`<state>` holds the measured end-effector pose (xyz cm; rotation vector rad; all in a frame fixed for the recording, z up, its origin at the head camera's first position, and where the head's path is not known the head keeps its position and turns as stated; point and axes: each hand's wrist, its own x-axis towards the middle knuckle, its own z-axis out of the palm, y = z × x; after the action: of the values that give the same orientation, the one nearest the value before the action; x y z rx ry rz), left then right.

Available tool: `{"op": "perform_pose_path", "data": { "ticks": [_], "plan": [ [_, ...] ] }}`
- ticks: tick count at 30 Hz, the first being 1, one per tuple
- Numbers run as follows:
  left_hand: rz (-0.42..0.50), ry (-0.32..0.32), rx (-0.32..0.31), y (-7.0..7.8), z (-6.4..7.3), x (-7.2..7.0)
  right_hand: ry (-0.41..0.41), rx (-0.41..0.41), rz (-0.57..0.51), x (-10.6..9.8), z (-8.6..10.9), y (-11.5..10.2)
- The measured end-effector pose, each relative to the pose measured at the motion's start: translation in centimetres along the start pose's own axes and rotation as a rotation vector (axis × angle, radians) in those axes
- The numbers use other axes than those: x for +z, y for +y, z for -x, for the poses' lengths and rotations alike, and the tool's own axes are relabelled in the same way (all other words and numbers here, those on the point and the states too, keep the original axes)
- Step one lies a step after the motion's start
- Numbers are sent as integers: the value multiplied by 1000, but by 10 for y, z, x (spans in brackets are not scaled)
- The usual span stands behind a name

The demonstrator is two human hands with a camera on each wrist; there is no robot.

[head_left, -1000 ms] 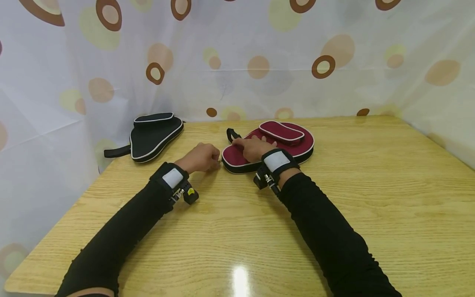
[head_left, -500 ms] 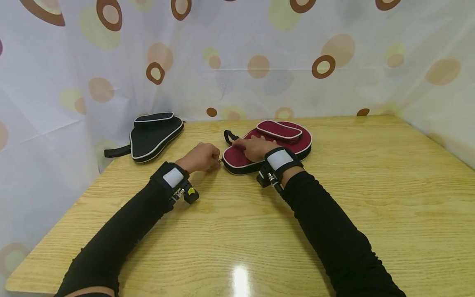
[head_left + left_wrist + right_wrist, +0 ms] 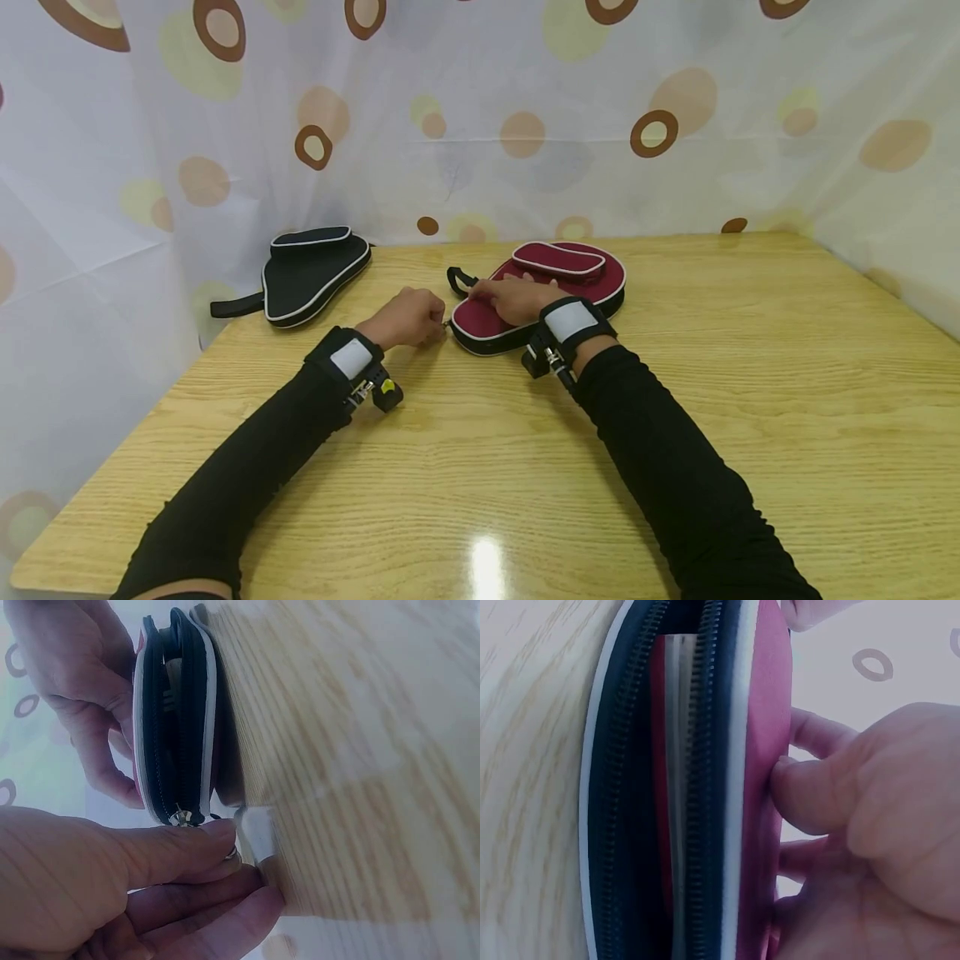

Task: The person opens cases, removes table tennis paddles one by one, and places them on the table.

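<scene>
A red table tennis paddle case point(image 3: 476, 318) with white piping and black sides lies near the middle of the table. Its zipper stands apart along the near side, and in the right wrist view the edge of a paddle point(image 3: 678, 712) with red rubber shows inside. My left hand point(image 3: 408, 318) is at the case's narrow end, thumb and fingers pinching the pull of the zipper slider point(image 3: 182, 817). The right hand point(image 3: 516, 300) rests on the case's top face, its thumb and fingertips touching the red fabric. Part of that face is hidden beneath it.
A black paddle case point(image 3: 307, 279) with white piping lies at the back left, its strap point(image 3: 237, 307) reaching left. The red case's black strap loop point(image 3: 457, 280) sticks out behind the right hand. A patterned curtain point(image 3: 480, 125) hangs behind the wooden table point(image 3: 480, 467).
The red case has turned a little, its wide end shifting left and its strap moving left. My right wrist has moved slightly right; the left hand stays almost still at the zipper pull.
</scene>
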<state>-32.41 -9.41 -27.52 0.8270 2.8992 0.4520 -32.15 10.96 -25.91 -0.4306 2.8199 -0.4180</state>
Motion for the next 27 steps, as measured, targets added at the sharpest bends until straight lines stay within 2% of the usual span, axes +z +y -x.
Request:
{"op": "perform_pose_path", "data": {
  "ticks": [9,17,22,27],
  "plan": [
    [-11,7,-3,1,-1,1,4,-61,12,-1,-2,4],
    [-21,15,-5,5,-2,1,-6,-146,-29,0,-9,16],
    [-33,11,-2,7,-1,0,-2,-198,-29,-2,-6,16],
    [-54,17,10,7,-2,1,-4,-201,-40,-2,-4,14]
  ]
}}
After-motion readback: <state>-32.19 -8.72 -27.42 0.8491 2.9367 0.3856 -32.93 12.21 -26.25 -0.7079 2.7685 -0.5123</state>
